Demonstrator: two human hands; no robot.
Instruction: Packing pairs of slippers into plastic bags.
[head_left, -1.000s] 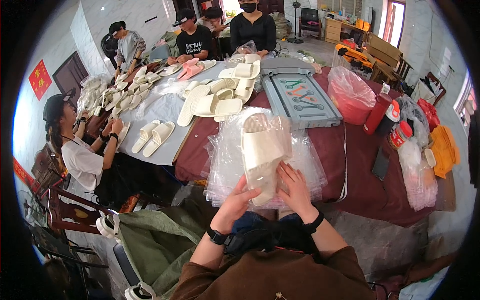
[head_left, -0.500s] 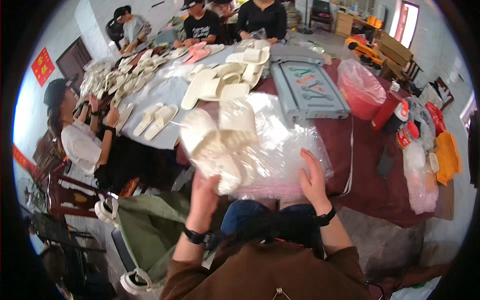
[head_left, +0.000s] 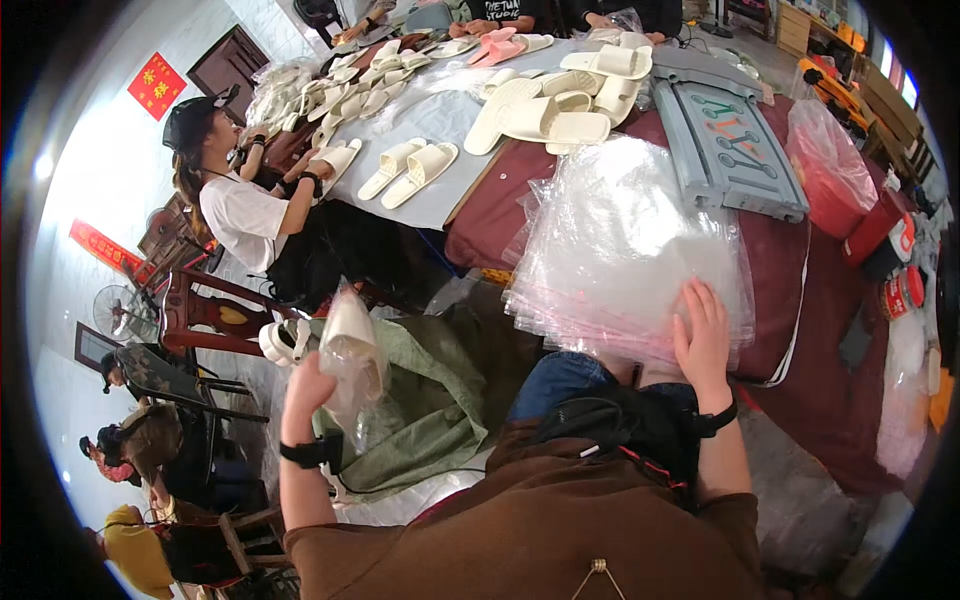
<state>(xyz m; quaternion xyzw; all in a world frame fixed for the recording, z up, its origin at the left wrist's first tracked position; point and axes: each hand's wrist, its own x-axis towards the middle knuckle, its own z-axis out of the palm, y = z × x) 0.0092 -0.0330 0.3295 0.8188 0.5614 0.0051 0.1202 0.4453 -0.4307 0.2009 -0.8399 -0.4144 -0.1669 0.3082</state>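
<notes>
"Start at the left edge. What reaches you over the feed?"

"From my seat far off, I see a seated co-worker [head_left: 243,218] in a white top at the table's side. Nearer, the wearer's left hand [head_left: 312,385] is closed on a clear bag of cream slippers [head_left: 352,340]."

"Where is that bag?"

"Off the table, held up in front of a green cloth [head_left: 430,395] as I look down. Beyond the cloth, a pair of slippers [head_left: 408,172] sits side by side on the grey table covering [head_left: 440,208]."

"And further right?"

"I get a heap of loose cream slippers [head_left: 555,115], then a stack of clear bags [head_left: 630,235] at the near edge. The right hand [head_left: 702,340] lies over its near right part — open, fingers stretched out, gripping nothing. I can't tell how firmly it touches."

"Past that?"

"Just behind, a grey plastic panel [head_left: 735,150] — then a pinkish-red bag [head_left: 835,185] and a red bottle [head_left: 873,232] on the maroon cloth [head_left: 770,265]."
</notes>
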